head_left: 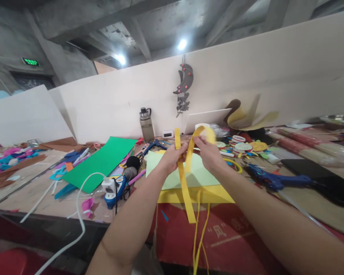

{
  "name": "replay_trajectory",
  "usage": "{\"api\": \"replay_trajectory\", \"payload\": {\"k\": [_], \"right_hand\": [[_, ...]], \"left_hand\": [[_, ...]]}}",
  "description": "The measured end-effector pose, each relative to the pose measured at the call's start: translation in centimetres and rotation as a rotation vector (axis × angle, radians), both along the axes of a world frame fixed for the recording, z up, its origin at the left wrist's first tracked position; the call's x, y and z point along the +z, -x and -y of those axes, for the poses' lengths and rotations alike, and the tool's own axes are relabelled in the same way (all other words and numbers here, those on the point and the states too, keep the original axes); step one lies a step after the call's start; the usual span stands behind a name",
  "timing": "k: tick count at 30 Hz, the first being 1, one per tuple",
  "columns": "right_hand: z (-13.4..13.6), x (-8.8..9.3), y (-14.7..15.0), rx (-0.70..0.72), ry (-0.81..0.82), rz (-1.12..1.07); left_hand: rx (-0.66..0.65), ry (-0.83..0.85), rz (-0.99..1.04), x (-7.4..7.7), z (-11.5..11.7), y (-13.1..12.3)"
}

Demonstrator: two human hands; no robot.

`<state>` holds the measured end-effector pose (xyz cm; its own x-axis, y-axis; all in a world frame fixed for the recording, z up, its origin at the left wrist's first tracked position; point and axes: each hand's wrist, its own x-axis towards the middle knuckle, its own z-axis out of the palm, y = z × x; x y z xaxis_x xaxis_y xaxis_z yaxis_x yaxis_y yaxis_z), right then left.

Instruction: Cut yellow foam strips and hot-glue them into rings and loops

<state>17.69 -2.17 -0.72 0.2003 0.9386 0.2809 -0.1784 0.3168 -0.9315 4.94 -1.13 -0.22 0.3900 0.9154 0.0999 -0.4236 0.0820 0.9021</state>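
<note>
Yellow, flat and paper-like, a long strip (185, 187) hangs from the left hand (172, 158), whose fingers are closed around its upper part, probably so that the tail can fall straight toward six o'clock. The right hand (208, 151), at three o'clock from the left, pinches a looped strip (190, 152) between its fingers, a hold that seems meant to stop the curl springing open; blur at its outer bend makes it hard to say whether the two pieces join. Both are over a pale green sheet (157, 172) that lies on a yellow sheet (218, 195), squarely before the wearer, likely for easy reach. At six o'clock, thin yellow strands (202, 233) droop past the yellow sheet's near edge, across a red lettered surface (172, 244). Around the hands, a green sheet (103, 164) at nine o'clock, a bottle (146, 126) at ten and a blue glue gun (278, 180) between three and four crowd the bench (23, 191); the raised hands appear freest to move upward or back toward six.
</note>
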Motion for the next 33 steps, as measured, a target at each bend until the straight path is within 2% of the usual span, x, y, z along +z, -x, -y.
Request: {"api": "replay_trajectory", "payload": {"k": [2,4,9,13,17,23,28,33], "right_hand": [[-0.1,-0.1,-0.8,-0.036,-0.016,0.04],[-0.2,-0.3,-1.4,-0.034,0.002,0.147],[0.7,-0.6,-0.6,0.196,0.078,0.467],[1.3,-1.4,0.8,0.242,0.121,0.668],[1.4,-1.7,1.2,0.234,0.147,0.729],[1.8,-1.0,1.2,0.271,0.206,0.733],[2.0,-0.9,1.6,0.237,0.181,0.8],[2.0,-1.5,1.7,0.128,0.042,0.947]], "left_hand": [[-0.037,0.01,0.031,-0.2,-0.2,0.0],[0.005,-0.004,0.058,-0.4,-0.8,0.3],[0.178,-0.085,0.05,-0.9,-1.9,1.1],[0.173,-0.143,0.058,-0.9,-1.6,0.9],[0.101,-0.239,0.068,-0.7,-0.9,0.6],[0.078,-0.3,0.072,-0.9,-1.0,0.5],[0.168,-0.211,0.136,-1.1,-1.2,0.4],[0.211,-0.128,0.201,-0.8,-1.2,0.5]]}}
